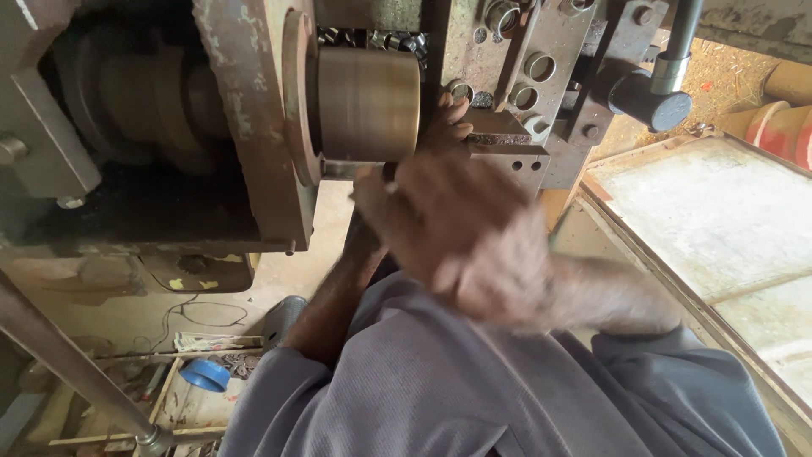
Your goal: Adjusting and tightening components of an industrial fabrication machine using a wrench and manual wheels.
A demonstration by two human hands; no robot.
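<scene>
Head view: dull brass-coloured cylinder [369, 103]

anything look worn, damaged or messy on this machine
The upright machine frame beside the brass-coloured cylinder is rusty, its paint flaking in patches. Below on the left, a blue lid lies among loose scraps. The right hand is blurred; the left hand rests by the cylinder. Nothing looks broken or spilled.

We see a dull brass-coloured cylinder [369, 103] against a rusty brown machine frame [245, 118] with flaking pale patches. Our sleeves [440, 381] are grey-blue. A bright blue lid [204, 374] lies below, and a black knob [651, 99] sits near terracotta-orange pots [782, 127].
</scene>
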